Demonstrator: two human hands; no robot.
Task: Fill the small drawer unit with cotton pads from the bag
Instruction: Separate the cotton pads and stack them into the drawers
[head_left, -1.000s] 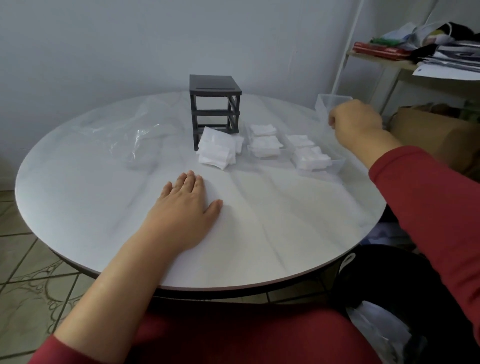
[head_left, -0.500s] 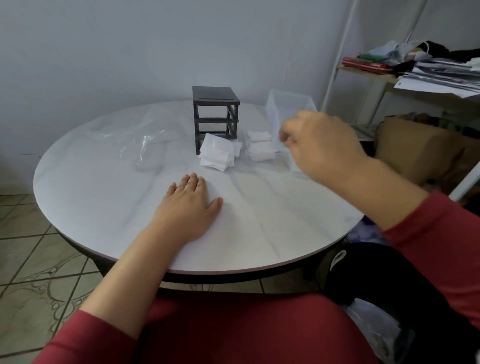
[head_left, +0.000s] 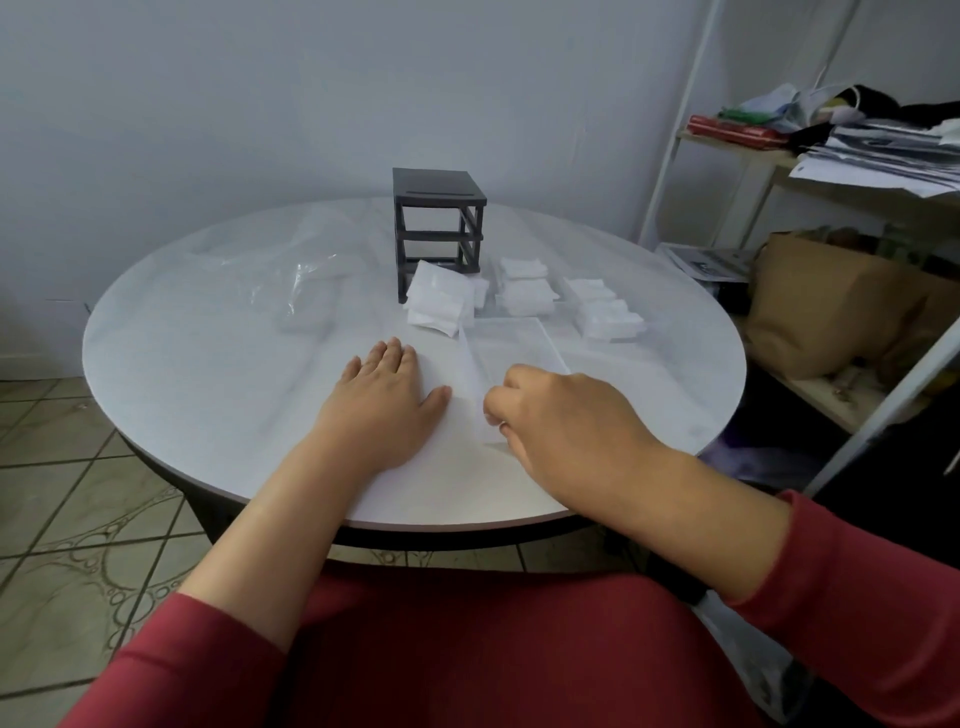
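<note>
Fingers of the right hand (head_left: 563, 415) pinch the clear drawer (head_left: 519, 353) — left hand (head_left: 382, 410) lies flat, fingers straight, on the table (head_left: 208, 364).

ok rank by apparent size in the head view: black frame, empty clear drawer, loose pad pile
1. black frame and empty clear drawer: look alike, drawer nearer, so tied
2. loose pad pile: smallest
</note>
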